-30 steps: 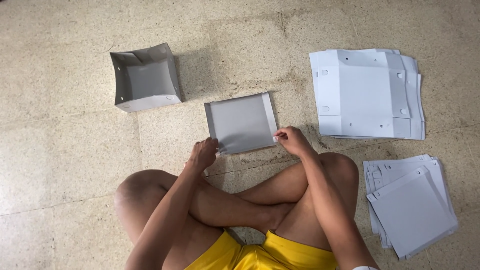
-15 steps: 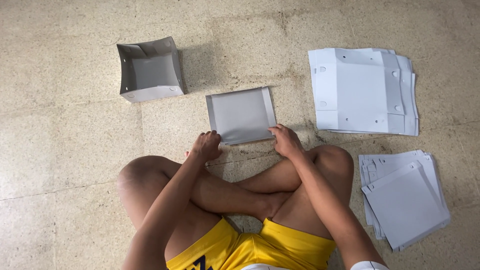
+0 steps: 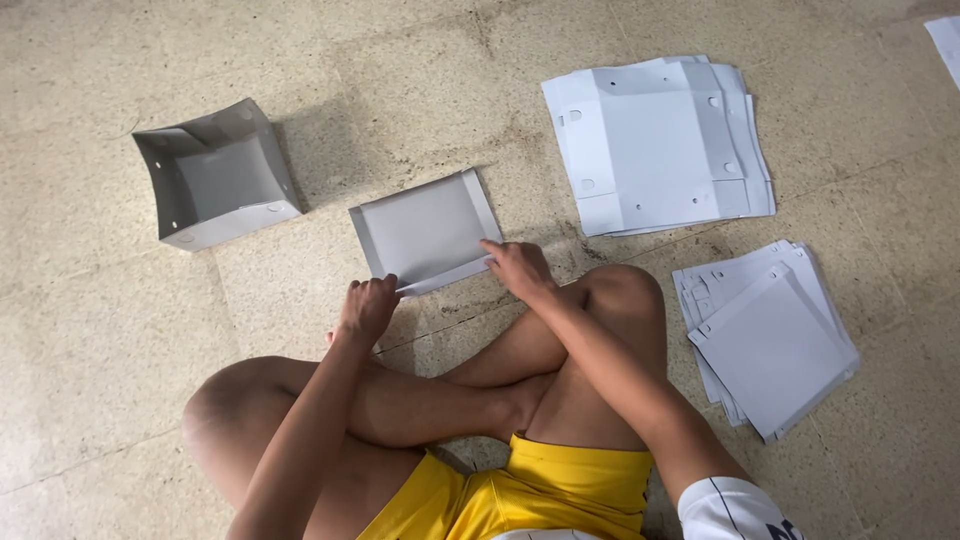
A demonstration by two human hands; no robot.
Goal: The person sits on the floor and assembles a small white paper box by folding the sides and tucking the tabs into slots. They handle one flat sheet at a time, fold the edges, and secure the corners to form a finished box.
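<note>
Person sits cross-legged on a speckled stone floor [image 3: 100,330], yellow shorts [image 3: 540,490], bare knees out to either side. Landmark: the grey flat sheet [image 3: 425,230] lying on the floor just ahead of the crossed shins, w/ its side flaps creased up a little. Left hand [image 3: 368,308] is at the sheet's near-left corner, fingers curled down together over the near edge flap, gripping it; thumb side not clear from this angle. Right hand [image 3: 516,268] is at the sheet's near-right corner, fingers laid close together along the same near edge, index tip pressing on the corner; can't tell if it pinches the flap or just presses it. The near flap looks lifted slightly off the floor between the 2 hands. Left of the sheet & a bit farther from the person, well apart: a folded-up grey box [image 3: 215,178], open top, 4 walls standing, small holes in the walls. Right of the sheet & farther out: a stack of flat white blanks [image 3: 660,140] w/ punched holes, edges fanned. Right of the sheet & nearer the person, just beside the right knee: a second pile of grey sheets [image 3: 770,335], skewed. A white sheet corner [image 3: 948,40] shows far right of the sheet at the frame edge.
</note>
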